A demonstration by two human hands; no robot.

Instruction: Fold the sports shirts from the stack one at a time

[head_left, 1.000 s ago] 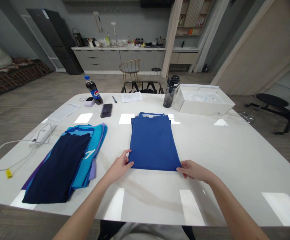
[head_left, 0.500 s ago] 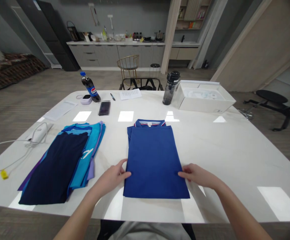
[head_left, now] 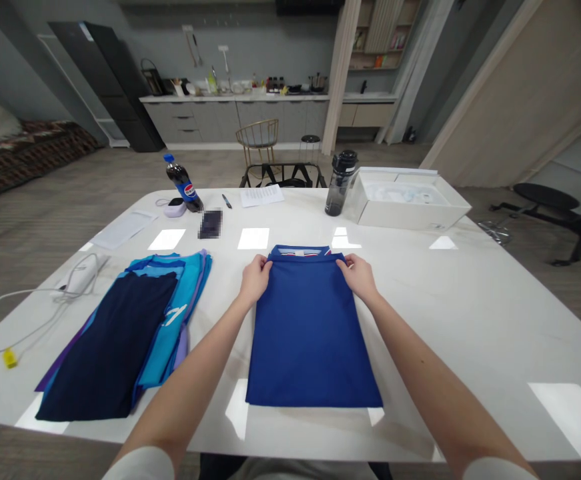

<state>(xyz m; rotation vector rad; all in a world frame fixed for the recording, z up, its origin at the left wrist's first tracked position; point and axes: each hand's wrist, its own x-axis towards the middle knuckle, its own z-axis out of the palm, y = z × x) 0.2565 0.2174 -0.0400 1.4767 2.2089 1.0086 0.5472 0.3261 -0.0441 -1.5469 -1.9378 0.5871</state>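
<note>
A folded blue polo shirt (head_left: 313,340) lies flat on the white table (head_left: 470,320), with its collar at the far end. My left hand (head_left: 255,280) and my right hand (head_left: 357,279) are at the far corners of the shirt, just below the collar. The fingers of both hands curl over the shirt's upper edge and hold it. The collar is only partly visible. To the left lies a stack of folded garments, with a navy piece (head_left: 107,350) on top of a turquoise jersey (head_left: 183,300).
Along the far side of the table stand a Pepsi bottle (head_left: 183,185), a dark water bottle (head_left: 341,183) and an open white box (head_left: 405,200). A pixelated dark phone (head_left: 210,224), a pen (head_left: 227,201) and a sheet of paper (head_left: 261,195) lie there. A corded white device (head_left: 83,275) sits at the left.
Both hands have moved from the near part of the shirt up to its collar end. The shirt now lies slightly nearer me, and less of the collar shows.
</note>
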